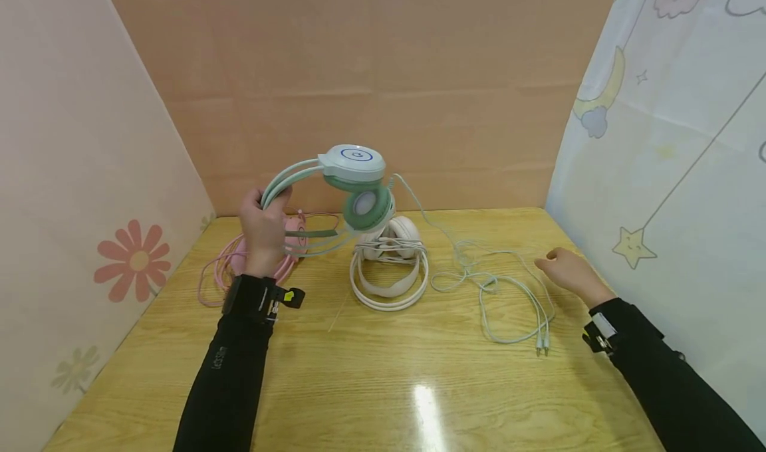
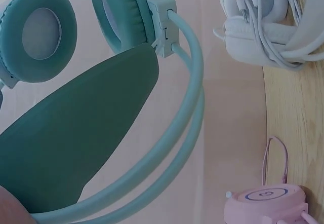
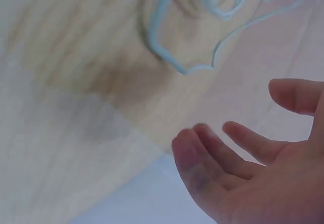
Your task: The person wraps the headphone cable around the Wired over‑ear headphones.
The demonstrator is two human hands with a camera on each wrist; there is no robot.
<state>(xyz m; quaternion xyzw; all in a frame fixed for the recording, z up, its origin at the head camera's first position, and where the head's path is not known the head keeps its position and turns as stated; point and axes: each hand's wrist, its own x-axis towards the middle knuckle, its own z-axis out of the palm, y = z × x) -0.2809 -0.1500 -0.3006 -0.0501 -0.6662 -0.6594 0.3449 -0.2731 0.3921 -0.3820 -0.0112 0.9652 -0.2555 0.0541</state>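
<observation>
My left hand (image 1: 264,229) grips the double-tube headband of a pair of mint-green headphones (image 1: 353,166), raised over the table. Their green-padded ear cups hang to the right of the hand. A dark green inner strap (image 2: 96,122) spans the band in the left wrist view. From the headphones a pale cord (image 1: 419,203) runs down to a loose tangle on the table, ending in two plugs (image 1: 542,343). To the right of that tangle is my right hand (image 1: 571,274), holding nothing. Its fingers (image 3: 217,153) are relaxed and apart from the thumb in the right wrist view.
White headphones (image 1: 390,292), wrapped in their cord, lie mid-table. Pink headphones (image 1: 293,229) with a coiled pink cord lie behind the left hand. A brown panel (image 1: 371,73) closes the back of the wooden table (image 1: 359,385), and patterned walls stand on both sides.
</observation>
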